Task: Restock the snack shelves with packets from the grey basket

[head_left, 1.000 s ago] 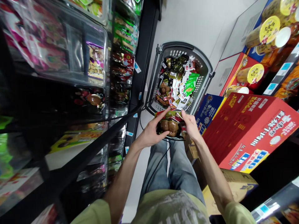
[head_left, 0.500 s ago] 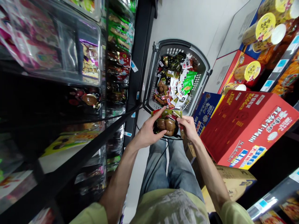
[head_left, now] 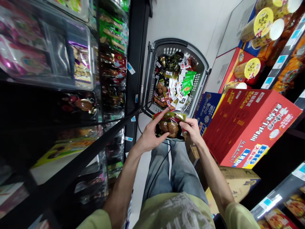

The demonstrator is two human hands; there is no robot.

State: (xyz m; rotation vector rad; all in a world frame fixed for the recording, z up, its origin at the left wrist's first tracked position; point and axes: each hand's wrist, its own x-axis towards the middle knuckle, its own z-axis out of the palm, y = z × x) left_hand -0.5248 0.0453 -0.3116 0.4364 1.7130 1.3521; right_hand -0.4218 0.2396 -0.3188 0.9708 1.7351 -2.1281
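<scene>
Between my two hands is a snack packet [head_left: 169, 127], dark with a green top edge and a clear window showing brown, rounded pieces. My left hand [head_left: 152, 132] grips its left side, thumb across the front and index finger stretched along the top. On the right edge, my right hand [head_left: 192, 128] pinches the packet with thumb and fingers. Just beyond it on the floor stands a grey shopping basket [head_left: 204, 76]. Inside lie several packets: dark ones [head_left: 173, 62], white ones and a green-and-white packet [head_left: 187, 86].
At left, a dark shelf [head_left: 134, 63] carries hanging packets [head_left: 111, 65] and a clear plastic bin [head_left: 57, 44]. To the right are a large red carton [head_left: 247, 124], a blue carton [head_left: 209, 108], cup noodles [head_left: 247, 68] and a brown carton [head_left: 235, 181]. A black cable runs near my legs.
The view has shifted slightly, so the basket and shelves sit a little further left. The packet's top tilts a bit differently, and my right thumb lies further over its edge.
</scene>
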